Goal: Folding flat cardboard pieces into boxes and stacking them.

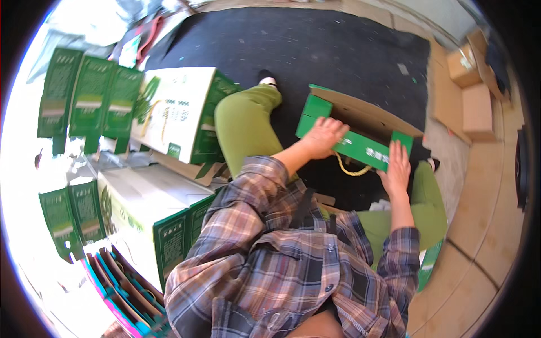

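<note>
A green cardboard box (360,146) with a brown inside stands open on top between my spread legs. Across the near panel's upper edge my left hand (326,137) is closed, fingers curled over it near the left corner. Around the near right corner my right hand (398,168) grips the same box, its fingers laid along the green face and the thumb toward the lower edge. A yellow rope handle (352,171) loops down from the near side, between the two hands. What I can see of the box's inside is bare brown cardboard; its bottom is hidden.
White and green cartons (174,112) with raised flaps (90,98) are stacked at my left. Below them are teal and pink folded cartons (121,293). A black mat (338,45) covers the floor ahead. Brown cardboard boxes (478,110) stand at the far right.
</note>
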Motion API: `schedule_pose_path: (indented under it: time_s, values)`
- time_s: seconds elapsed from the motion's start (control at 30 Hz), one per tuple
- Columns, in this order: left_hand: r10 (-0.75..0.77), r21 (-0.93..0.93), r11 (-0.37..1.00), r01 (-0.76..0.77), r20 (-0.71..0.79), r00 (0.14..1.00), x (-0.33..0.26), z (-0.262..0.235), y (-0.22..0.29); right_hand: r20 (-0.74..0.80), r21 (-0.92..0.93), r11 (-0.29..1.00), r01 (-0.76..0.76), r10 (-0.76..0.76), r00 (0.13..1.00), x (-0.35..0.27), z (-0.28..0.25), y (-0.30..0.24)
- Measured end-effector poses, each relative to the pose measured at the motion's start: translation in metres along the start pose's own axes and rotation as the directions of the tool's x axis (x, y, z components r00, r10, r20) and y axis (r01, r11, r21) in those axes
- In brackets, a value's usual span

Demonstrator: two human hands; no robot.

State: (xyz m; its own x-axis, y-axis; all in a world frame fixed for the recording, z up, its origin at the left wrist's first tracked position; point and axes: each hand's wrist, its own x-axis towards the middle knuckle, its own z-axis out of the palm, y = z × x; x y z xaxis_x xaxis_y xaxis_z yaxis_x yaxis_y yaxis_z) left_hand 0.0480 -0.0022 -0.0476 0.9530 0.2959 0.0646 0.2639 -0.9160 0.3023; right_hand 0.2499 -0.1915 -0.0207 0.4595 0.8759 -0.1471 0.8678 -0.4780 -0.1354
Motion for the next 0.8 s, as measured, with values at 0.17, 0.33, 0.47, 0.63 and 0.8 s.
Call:
schedule_pose_path:
  time_s: [0.17,0.33,0.47,0.63,0.8]
  values:
    - [-0.097,-0.123,0.988,0.092,-0.036,0.995,-0.008,-0.007,0.003,-0.115,0.161,0.986,0.047,-0.029,0.993,0.006,-0.018,0.019]
    - [-0.324,-0.392,0.888,0.239,-0.166,0.932,-0.005,-0.031,0.003,-0.374,0.292,0.951,0.104,0.013,0.927,-0.004,-0.059,0.069]
    - [-0.514,-0.585,0.78,0.223,-0.396,0.761,-0.003,-0.078,0.003,-0.545,0.428,0.897,0.109,0.16,0.823,-0.022,-0.117,0.082]
    - [-0.742,-0.909,0.4,-0.113,-0.394,0.543,-0.031,-0.196,0.005,-0.543,0.526,0.85,0.031,0.308,0.781,-0.044,-0.134,0.138]
    - [-0.874,-0.845,0.188,-0.5,-0.376,0.306,-0.108,-0.269,-0.011,-0.524,0.557,0.83,-0.007,0.358,0.773,-0.047,-0.128,0.164]
